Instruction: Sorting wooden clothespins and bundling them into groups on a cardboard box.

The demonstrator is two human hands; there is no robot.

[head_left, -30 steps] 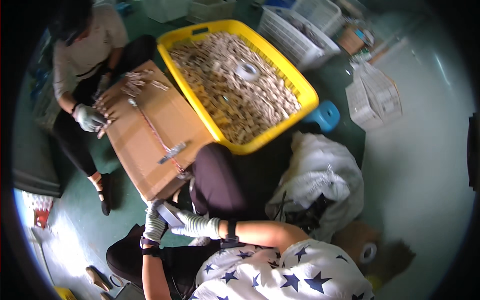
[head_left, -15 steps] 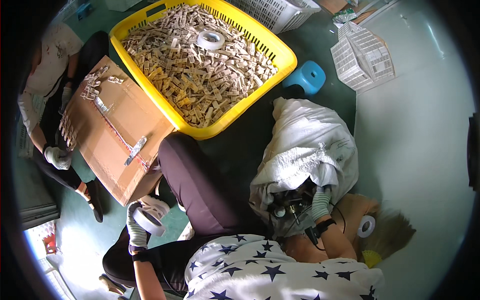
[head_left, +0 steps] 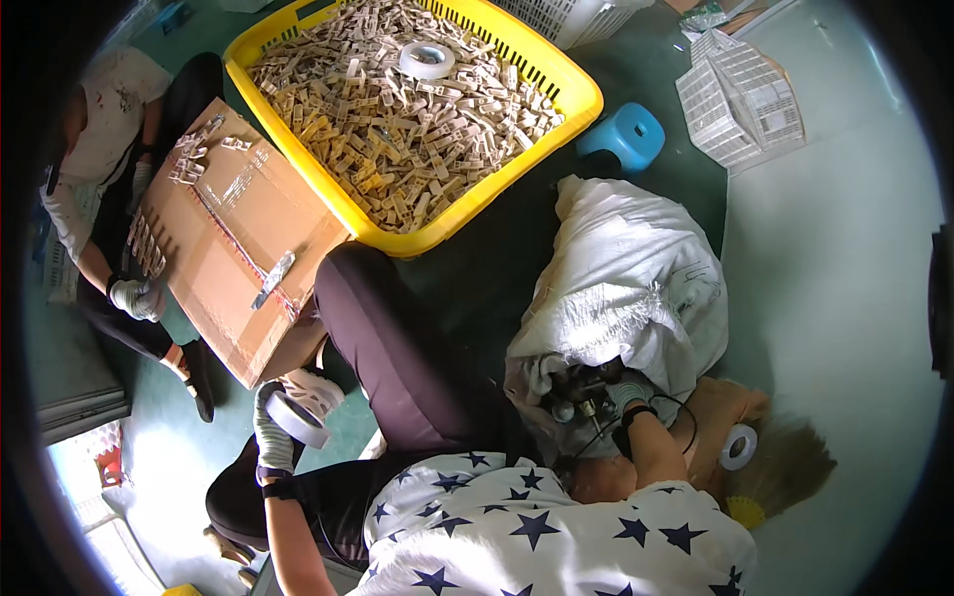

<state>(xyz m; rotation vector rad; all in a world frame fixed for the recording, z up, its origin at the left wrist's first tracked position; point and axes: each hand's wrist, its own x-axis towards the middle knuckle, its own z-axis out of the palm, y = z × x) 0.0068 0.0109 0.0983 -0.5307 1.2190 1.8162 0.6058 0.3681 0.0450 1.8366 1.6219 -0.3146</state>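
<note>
My left hand (head_left: 271,435), in a striped glove, is closed around a roll of white tape (head_left: 301,421) beside my knee. On the right, my gloved right hand (head_left: 626,396) reaches into the mouth of a white woven sack (head_left: 636,288). Dark and brass-coloured metal parts (head_left: 586,405) show in that opening, right by the hand. Its fingertips are hidden among them, so a grip cannot be made out. A dark cable runs near my right wrist.
A yellow basket (head_left: 477,211) full of small beige pieces stands ahead. Left of it is a cardboard box (head_left: 248,219) with pieces and a cutter knife (head_left: 273,280) on top; a co-worker sits beyond. A blue stool (head_left: 626,139), another tape roll (head_left: 737,447) and a broom (head_left: 795,467) are to the right.
My right hand has moved a little left and deeper among the metal parts in the sack. The left hand still holds the tape roll. The view has shifted slightly.
</note>
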